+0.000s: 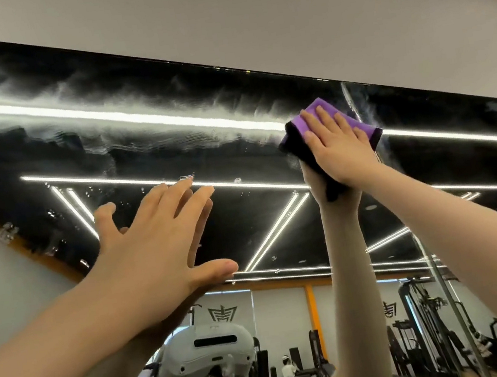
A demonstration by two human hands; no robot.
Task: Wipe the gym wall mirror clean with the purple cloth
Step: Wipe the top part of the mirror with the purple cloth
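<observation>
Both hands are raised high against the wall mirror (42, 137), seen from below by a camera worn on the person's head. Left hand (152, 243) lies flat on the glass with fingers straight and spread, holding nothing; it appears to brace the person as they reach up. Above it and to the left, a broad smeary white haze runs across the top band of the mirror, with scattered water droplets (237, 179) lower down, so much of that band still looks unwiped. Further right, the right hand (338, 147) presses a folded purple cloth (318, 106) against the glass close under the mirror's top edge, fingers laid flat over the purple face while the cloth's dark underside hangs bunched below the palm. A vertical seam in the mirror runs just right of the cloth. Low in the reflection are a grey headset (206, 351) and gym machines (429, 322).

To do this stroke well, the judgement is to keep the whole palm pressing evenly, draw the cloth in long overlapping passes along the hazy band, and turn to a drier face if streaks trail behind. Leaning on the bare palm may leave a print to wipe afterwards.
</observation>
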